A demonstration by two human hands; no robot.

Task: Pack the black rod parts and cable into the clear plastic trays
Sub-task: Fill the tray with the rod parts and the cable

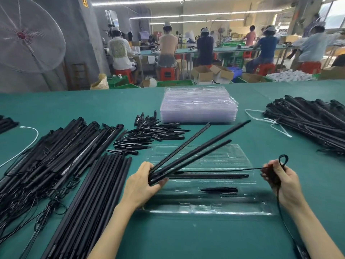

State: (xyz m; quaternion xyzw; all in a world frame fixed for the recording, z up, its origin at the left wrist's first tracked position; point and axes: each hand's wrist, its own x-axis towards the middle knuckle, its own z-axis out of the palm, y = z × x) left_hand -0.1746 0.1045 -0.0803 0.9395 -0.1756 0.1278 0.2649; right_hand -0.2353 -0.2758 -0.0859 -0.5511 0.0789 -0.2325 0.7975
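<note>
Fingers (149, 170) of the left hand (141, 184) curl round the near ends of three black rods (194, 150), which fan out up and to the right above the clear plastic tray (205, 210); those of the right hand (283, 182) pinch a bunched black cable (220, 169), its loop standing above the knuckles, one strand running taut toward the rods and a tail trailing down past the wrist. Slim, straight and matt, the rods differ slightly: one is flat and ribbed along its face, the others plain with rounded tips. Thin, glossy and moulded into long channels, the tray lies on the green worktop (186, 240) between the hands, with a long rod (211, 176) in one channel and a short pointed spike (218, 190) in another. Left of it lie a row of plain rods (93, 199) and a tangled heap of rods with cables (46, 156); behind it sit a scatter of pointed spikes (149, 133) and a stack of empty trays (198, 107). Another heap of rods (308, 124) lies at the right, well apart.
</note>
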